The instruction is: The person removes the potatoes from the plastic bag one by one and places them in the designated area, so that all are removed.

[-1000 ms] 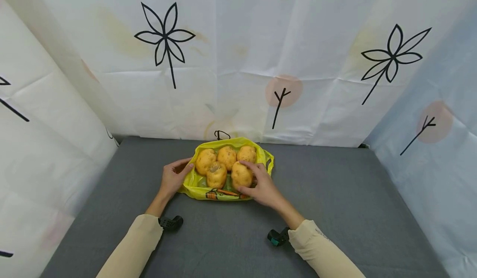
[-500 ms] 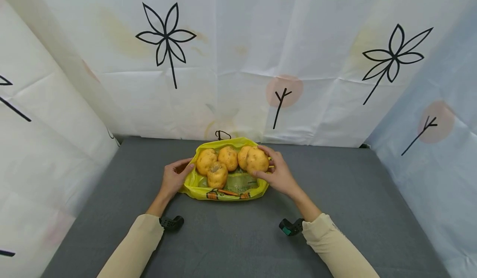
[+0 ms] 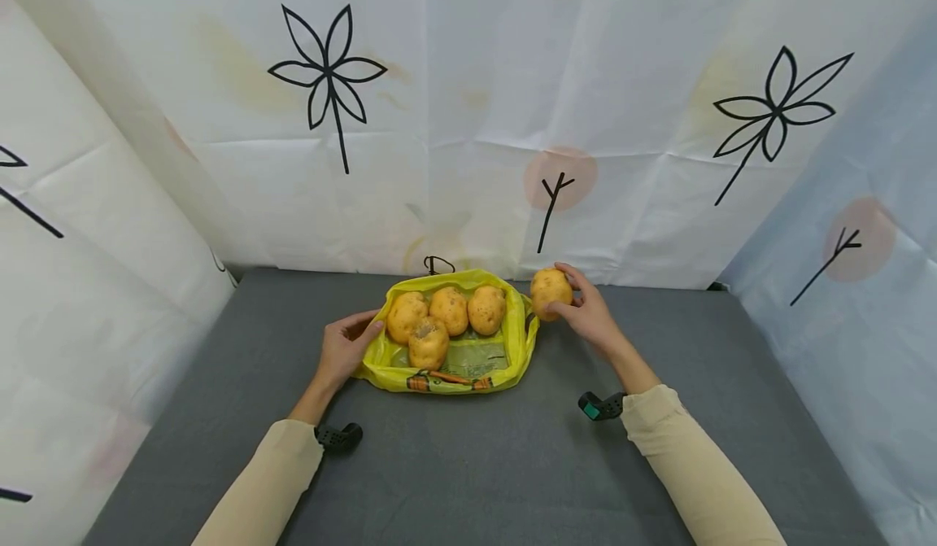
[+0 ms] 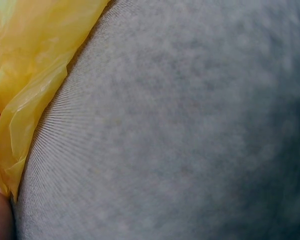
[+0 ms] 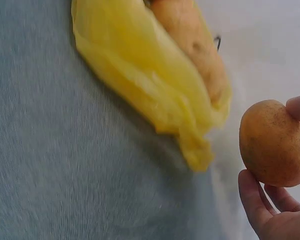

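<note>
A yellow plastic bag (image 3: 521,359) lies spread wide at its mouth on the table, with several potatoes (image 3: 429,344) inside. At the bag's left edge, my left hand (image 3: 344,346) pinches the plastic between thumb and fingers; the left wrist view catches only a sliver of that hand beside the yellow plastic (image 4: 40,75). Just past the bag's right rim, my right hand (image 3: 591,312) holds one potato (image 3: 551,292) between thumb and fingertips. In the right wrist view this potato (image 5: 272,142) appears off the table, apart from the bag.
A dark grey cloth covers the table (image 3: 454,465), which stretches out on both sides of the bag. White printed curtains (image 3: 468,107) rise behind it and at both sides. Black wrist devices (image 3: 602,406) sit on both forearms.
My right hand has lifted a potato out of the bag's front right and carried it right and away over the rim. My left hand has stayed on the bag's left edge.
</note>
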### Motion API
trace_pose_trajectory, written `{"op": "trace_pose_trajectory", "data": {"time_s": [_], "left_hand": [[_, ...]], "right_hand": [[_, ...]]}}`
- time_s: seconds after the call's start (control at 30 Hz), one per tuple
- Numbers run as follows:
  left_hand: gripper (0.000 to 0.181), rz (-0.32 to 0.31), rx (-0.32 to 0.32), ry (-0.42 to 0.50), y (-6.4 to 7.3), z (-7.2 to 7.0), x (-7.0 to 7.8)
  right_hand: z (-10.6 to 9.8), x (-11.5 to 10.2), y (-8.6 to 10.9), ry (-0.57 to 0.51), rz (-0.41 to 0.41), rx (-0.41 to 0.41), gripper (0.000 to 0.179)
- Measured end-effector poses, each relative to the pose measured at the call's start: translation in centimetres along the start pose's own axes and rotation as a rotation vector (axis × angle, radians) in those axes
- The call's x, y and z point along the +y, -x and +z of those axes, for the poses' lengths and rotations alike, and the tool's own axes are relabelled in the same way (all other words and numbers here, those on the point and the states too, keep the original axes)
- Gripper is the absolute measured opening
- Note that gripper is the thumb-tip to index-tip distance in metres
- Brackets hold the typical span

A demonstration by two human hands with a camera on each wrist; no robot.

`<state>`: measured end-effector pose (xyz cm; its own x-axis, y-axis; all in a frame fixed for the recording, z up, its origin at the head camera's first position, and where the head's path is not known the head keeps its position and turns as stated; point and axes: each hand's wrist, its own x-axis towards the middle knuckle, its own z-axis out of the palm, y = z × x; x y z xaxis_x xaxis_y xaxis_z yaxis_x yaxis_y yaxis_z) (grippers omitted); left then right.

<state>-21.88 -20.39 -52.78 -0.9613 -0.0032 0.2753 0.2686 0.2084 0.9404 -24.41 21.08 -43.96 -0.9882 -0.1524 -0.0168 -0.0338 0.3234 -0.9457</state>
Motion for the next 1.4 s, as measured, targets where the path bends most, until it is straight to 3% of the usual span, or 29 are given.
{"op": "trace_pose_trajectory", "data": {"time_s": [0.27,0.6,0.9,1.4], "left_hand": [[0.033,-0.025,-0.001,0.001,-0.1,0.3,-0.1],[0.032,-0.029,-0.026,-0.016,0.5,0.3,3.6],[0.032,-0.037,0.003,-0.008,-0.1,0.2,0.1],[0.032,-0.048,0.007,-0.004,0.0,0.0,0.0]], "right_hand": [[-1.0,1.5,-1.0,0.028,0.096,0.025,0.075],[-1.5,3.0,-1.0,0.0,0.164,-0.014,0.076],[-1.8,3.4,-1.1,0.072,0.179,-0.035,0.074],[-1.7,2.5,-1.0,0.208,0.136,0.002,0.075]]}}
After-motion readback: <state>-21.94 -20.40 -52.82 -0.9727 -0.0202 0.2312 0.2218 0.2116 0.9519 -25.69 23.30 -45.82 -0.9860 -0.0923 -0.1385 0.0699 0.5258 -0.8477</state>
